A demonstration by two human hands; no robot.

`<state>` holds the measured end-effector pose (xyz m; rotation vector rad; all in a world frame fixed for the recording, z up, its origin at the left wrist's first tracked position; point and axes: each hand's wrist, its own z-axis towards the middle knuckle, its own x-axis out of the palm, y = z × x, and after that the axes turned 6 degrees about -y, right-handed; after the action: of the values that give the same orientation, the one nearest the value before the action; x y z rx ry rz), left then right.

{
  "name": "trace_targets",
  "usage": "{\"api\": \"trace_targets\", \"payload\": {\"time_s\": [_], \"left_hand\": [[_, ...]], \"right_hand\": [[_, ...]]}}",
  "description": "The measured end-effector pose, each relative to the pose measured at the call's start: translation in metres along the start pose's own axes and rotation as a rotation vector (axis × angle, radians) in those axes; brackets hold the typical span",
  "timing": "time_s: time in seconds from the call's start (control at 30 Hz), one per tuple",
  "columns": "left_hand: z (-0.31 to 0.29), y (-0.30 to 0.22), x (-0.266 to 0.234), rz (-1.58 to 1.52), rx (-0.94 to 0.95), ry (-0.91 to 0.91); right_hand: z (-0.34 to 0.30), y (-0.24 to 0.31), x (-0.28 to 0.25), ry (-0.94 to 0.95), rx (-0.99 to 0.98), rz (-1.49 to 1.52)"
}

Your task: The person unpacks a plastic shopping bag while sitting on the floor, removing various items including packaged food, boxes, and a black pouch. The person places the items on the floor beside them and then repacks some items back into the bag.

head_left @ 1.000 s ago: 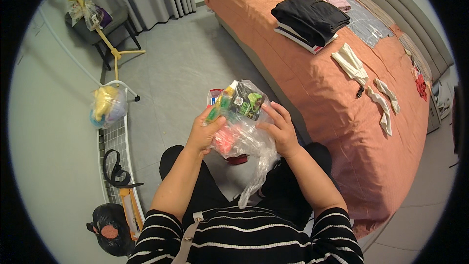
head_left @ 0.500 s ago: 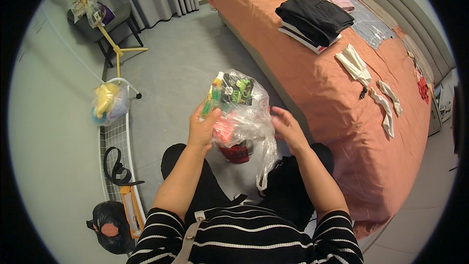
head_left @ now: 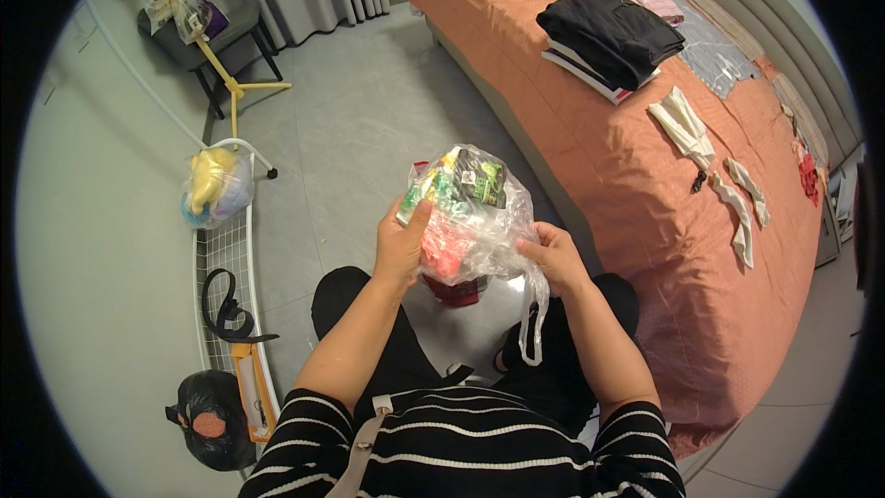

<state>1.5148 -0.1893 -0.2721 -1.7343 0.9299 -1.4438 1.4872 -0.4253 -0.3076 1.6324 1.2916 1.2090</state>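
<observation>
A clear plastic bag [head_left: 489,235] hangs between my hands above my lap, with several packets inside it. Through the film show a black and green packet [head_left: 481,180], something coral red [head_left: 444,249] and green and yellow wrappers. My left hand [head_left: 401,244] grips the bag's left side, its thumb on the near face. On the other side, my right hand [head_left: 555,258] pinches the gathered plastic just above the dangling handles [head_left: 533,314]. Below the bag a dark red item [head_left: 456,291] is partly hidden by it.
To the right is a bed [head_left: 627,212] with folded black trousers [head_left: 613,37] on books, white socks [head_left: 737,212] and other clothes. Along the left wall stand a white wire rack [head_left: 226,267], a black bag [head_left: 212,424], a yellow stand [head_left: 232,92] and a grey chair [head_left: 207,46].
My right hand, loosely spread beside the bag before, has closed on its gathered plastic. The bag has shifted slightly right and turned a little. The view has shifted slightly too.
</observation>
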Motion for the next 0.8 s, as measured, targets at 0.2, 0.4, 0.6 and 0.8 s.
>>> {"api": "trace_targets", "payload": {"time_s": [0.2,0.4,0.6,0.8], "left_hand": [[0.004,0.011,-0.005,0.025,0.128,0.006],[0.007,0.013,-0.01,-0.064,0.085,0.086],[0.006,0.021,-0.01,-0.046,0.095,0.021],[0.01,0.027,-0.017,-0.049,0.144,0.078]], "right_hand": [[0.001,-0.001,-0.001,-0.008,0.01,0.023],[0.003,-0.006,-0.003,-0.028,0.015,0.006],[0.002,-0.004,-0.003,-0.052,0.022,0.01],[0.001,-0.004,-0.003,-0.052,0.007,0.015]]}}
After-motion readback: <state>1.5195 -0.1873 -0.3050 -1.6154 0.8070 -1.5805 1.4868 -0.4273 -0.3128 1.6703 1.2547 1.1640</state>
